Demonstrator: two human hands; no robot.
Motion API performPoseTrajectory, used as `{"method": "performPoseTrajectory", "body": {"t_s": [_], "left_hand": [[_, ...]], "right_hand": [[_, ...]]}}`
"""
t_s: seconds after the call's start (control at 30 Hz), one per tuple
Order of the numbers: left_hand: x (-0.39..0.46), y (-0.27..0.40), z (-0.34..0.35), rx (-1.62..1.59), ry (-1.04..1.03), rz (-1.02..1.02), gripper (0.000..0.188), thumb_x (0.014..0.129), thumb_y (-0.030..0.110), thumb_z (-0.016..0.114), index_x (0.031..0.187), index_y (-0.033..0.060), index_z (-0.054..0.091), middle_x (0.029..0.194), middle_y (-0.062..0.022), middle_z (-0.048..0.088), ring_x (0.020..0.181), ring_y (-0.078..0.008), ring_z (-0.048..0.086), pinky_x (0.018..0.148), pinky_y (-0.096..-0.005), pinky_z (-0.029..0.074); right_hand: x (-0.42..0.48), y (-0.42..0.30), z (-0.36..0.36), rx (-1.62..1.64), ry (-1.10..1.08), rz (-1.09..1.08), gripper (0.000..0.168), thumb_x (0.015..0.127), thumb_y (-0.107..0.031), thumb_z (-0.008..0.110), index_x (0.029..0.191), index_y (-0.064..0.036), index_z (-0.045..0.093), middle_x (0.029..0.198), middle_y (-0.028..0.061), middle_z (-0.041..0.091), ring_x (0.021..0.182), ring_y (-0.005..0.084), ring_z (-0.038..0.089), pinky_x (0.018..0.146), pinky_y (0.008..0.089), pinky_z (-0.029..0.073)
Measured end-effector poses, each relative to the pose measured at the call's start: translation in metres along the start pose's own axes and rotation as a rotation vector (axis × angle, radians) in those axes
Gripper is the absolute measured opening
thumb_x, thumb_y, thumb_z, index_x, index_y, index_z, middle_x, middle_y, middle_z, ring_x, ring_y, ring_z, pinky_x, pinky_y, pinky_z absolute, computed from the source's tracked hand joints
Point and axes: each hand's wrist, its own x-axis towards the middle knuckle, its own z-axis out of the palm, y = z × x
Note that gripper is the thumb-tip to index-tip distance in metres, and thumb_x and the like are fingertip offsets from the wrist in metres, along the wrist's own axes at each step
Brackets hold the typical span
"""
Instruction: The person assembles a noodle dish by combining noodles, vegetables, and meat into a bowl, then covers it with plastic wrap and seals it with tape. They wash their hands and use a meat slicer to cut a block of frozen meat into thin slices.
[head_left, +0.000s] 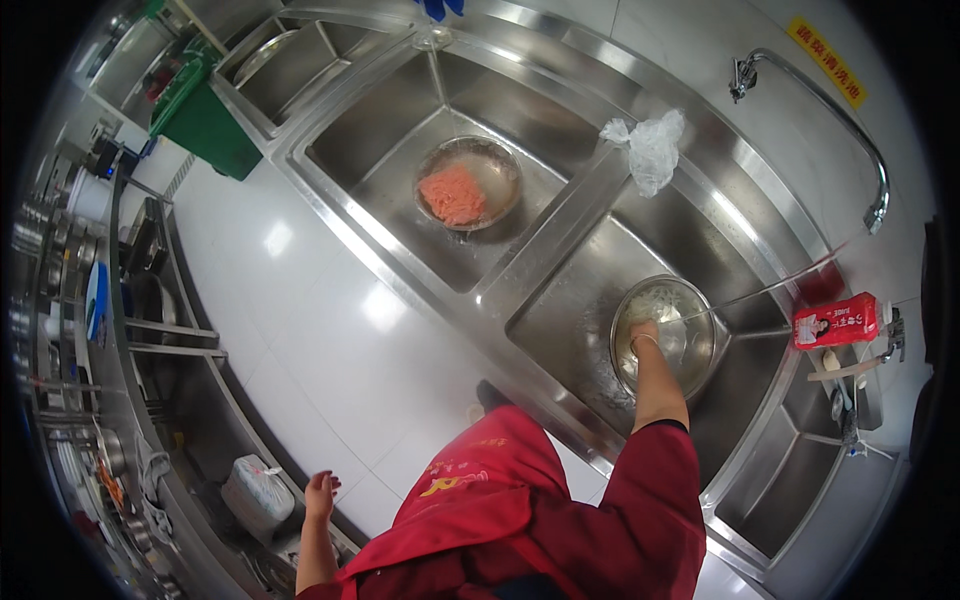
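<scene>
My right hand (643, 331) reaches down into a round steel bowl (701, 352) standing in the nearer sink basin (570, 330). Pale, thin shreds (660, 301) lie in water inside this bowl, and a thin stream of water runs into it from the right. The fingertips are hidden among the water and shreds, so their grip cannot be made out. My left hand (321, 491) hangs away from the sink at the lower left, holding nothing, with its fingers loosely apart. A second steel bowl (504, 178) in the farther basin (375, 169) holds orange-pink shredded food (453, 195).
A knotted clear plastic bag (654, 154) lies across the divider's back end. On the right are a curved faucet (862, 142) and a red bottle (836, 321). A green bin (206, 120) stands at upper left; steel shelving (172, 334) runs along the left.
</scene>
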Motion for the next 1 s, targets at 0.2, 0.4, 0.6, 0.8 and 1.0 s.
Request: {"method": "performPoseTrajectory", "body": {"t_s": [0.2,0.4,0.6,0.8,1.0], "left_hand": [[0.063,0.08,0.029,0.247,-0.23,0.116,0.023,0.087,0.015,0.043,0.103,0.0009,0.051,0.087,-0.0098,0.06,0.076,-0.0171,0.06,0.062,-0.0268,0.045],[0.103,0.12,0.047,0.399,-0.398,0.058,0.026,0.086,0.013,0.038,0.1,-0.0045,0.051,0.086,-0.0141,0.06,0.074,-0.0194,0.06,0.068,-0.0293,0.048],[0.132,0.184,0.067,0.544,-0.458,0.027,0.024,0.087,0.013,0.037,0.104,0.0018,0.05,0.088,-0.0103,0.06,0.079,-0.0178,0.061,0.06,-0.0269,0.045],[0.125,0.226,0.08,0.539,-0.473,0.011,0.023,0.087,0.015,0.039,0.104,0.0035,0.05,0.088,-0.0087,0.06,0.079,-0.017,0.06,0.062,-0.0268,0.044],[0.134,0.234,0.074,0.572,-0.474,-0.021,0.024,0.087,0.015,0.038,0.105,0.0044,0.05,0.088,-0.0082,0.06,0.079,-0.0167,0.06,0.061,-0.0269,0.044]], "right_hand": [[0.033,0.009,0.006,-1.334,-0.358,-0.521,0.038,0.075,-0.021,0.058,0.112,-0.012,0.054,0.116,0.0093,0.052,0.109,0.0253,0.048,0.093,0.0341,0.035],[0.032,0.033,0.008,-0.756,-0.245,-0.397,0.03,0.079,-0.018,0.049,0.107,-0.008,0.054,0.111,0.0137,0.053,0.105,0.0302,0.049,0.089,0.0385,0.038],[0.107,0.099,0.079,-0.908,-0.28,-0.373,0.025,0.08,-0.022,0.049,0.097,-0.01,0.062,0.1,0.009,0.061,0.1,0.0223,0.054,0.08,0.0339,0.043],[0.029,0.025,-0.002,-0.797,-0.288,-0.323,0.026,0.081,-0.018,0.043,0.097,-0.011,0.062,0.101,0.0048,0.06,0.095,0.018,0.056,0.076,0.0293,0.045],[0.049,0.084,-0.022,-0.824,-0.326,-0.478,0.029,0.076,-0.018,0.055,0.105,-0.012,0.057,0.097,0.0093,0.06,0.089,0.0212,0.058,0.075,0.0328,0.045]]}}
